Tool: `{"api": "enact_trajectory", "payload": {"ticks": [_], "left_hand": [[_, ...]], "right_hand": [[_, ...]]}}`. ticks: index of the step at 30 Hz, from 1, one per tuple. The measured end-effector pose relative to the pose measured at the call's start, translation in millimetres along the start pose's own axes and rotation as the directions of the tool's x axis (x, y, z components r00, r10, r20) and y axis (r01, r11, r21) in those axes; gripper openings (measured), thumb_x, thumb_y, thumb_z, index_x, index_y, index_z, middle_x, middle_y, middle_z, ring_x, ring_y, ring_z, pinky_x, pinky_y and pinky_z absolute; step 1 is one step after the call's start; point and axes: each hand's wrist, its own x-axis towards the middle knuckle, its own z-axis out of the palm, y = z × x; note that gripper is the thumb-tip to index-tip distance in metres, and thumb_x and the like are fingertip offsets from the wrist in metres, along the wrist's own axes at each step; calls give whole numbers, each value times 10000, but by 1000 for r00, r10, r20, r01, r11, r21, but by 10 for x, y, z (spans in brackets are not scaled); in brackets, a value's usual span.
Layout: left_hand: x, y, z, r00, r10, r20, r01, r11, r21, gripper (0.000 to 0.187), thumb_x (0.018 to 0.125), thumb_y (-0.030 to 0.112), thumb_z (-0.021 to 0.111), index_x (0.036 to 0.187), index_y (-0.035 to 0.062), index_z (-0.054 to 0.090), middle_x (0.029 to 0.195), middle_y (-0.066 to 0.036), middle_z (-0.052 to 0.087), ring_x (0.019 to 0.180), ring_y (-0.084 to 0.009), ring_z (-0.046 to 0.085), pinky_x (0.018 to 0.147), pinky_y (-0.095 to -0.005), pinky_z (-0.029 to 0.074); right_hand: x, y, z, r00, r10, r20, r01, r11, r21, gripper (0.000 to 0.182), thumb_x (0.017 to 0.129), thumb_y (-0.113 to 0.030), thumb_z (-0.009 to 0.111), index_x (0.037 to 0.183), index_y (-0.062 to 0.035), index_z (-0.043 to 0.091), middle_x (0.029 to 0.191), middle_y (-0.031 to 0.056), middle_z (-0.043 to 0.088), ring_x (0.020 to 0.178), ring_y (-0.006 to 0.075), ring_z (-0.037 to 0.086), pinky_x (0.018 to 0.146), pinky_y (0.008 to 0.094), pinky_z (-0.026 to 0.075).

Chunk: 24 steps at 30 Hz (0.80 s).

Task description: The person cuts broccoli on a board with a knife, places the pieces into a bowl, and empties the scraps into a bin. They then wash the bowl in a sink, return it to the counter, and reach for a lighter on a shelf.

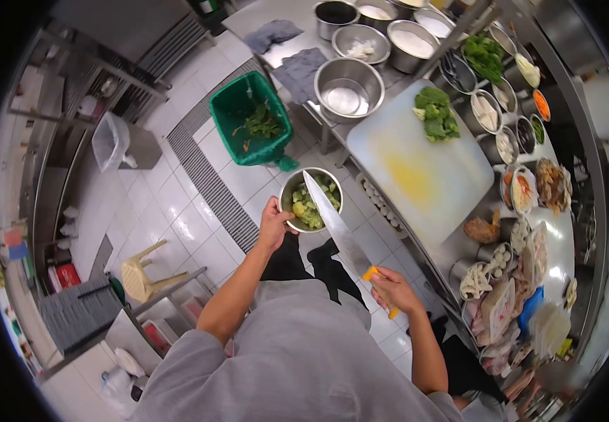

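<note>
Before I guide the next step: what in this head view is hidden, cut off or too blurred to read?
- Bowl of green pieces in left hand: the knife blade crosses it, hiding part of the contents.
- Knife handle: mostly covered by right hand.
- Small counter tubs: contents too small to name.
- Packets at lower right: blurred by the lens edge.

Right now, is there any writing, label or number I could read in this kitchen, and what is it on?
None can be read.
The red box and the packets on the far shelves may carry print, too small and blurred to read.
The knife blade shows no mark.
</note>
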Motion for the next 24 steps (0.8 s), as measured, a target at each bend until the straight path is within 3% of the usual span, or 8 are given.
{"api": "enact_trajectory", "payload": {"ticks": [6,12,14,17,18,20,21,24], "left_hand": [[195,371,-384,984,101,-149,-119,986,-120,263,814,-81,559,925,112,418,824,-72,602,581,-180,636,390,-299,528],[596,1041,-861,972,176,-158,-194,975,-108,268,805,-68,568,912,126,417,813,-79,631,563,-186,638,392,-299,530],[729,1259,-1017,965,202,-168,-214,975,-59,265,803,-65,573,905,120,414,807,-76,619,556,-188,635,393,-308,538],[892,1535,-1234,957,232,-175,-233,972,15,263,799,-64,585,891,110,410,800,-67,590,542,-177,625,397,-309,549],[932,1610,-1316,954,238,-182,-232,971,55,263,796,-63,591,883,104,408,796,-62,576,536,-171,620,399,-310,555],[973,1743,-1415,954,241,-178,-237,971,46,260,799,-61,589,881,102,404,789,-55,561,533,-163,614,402,-307,561],[1015,1790,-1474,955,236,-180,-231,972,51,259,799,-61,587,880,101,402,785,-53,556,531,-164,614,402,-306,561],[1161,1896,-1636,960,228,-162,-221,973,61,260,799,-62,585,876,101,397,778,-50,549,532,-164,615,403,-305,563]], "right_hand": [[-349,-350,-152,991,116,62,-117,993,-1,308,1014,-276,556,1205,-36,585,663,35,559,449,95,470,438,240,388],[-813,-237,-11,974,-82,-211,18,957,-290,287,990,-246,577,1153,-12,603,671,10,539,488,71,457,438,227,350],[-935,-46,198,804,-326,-497,99,898,-428,328,973,-246,605,1194,-4,611,678,-7,530,510,51,444,446,217,343],[-789,468,517,444,-423,-790,127,902,-412,425,985,-295,605,1281,9,586,750,5,569,583,64,510,503,219,408],[-591,466,582,448,-426,-786,131,901,-414,425,985,-295,605,1281,9,586,750,5,569,583,64,510,503,219,408],[-297,455,700,82,-510,-856,-71,854,-515,491,1004,-326,571,1338,32,539,908,86,659,757,180,626,683,291,505],[-152,242,746,79,-451,-889,-128,880,-458,529,1016,-331,541,1399,29,477,1172,191,650,1055,315,621,938,376,462],[506,200,214,58,-620,-782,-185,763,-619,538,1009,-287,517,1444,18,424,1355,271,520,1176,406,536,1007,425,407]]}}
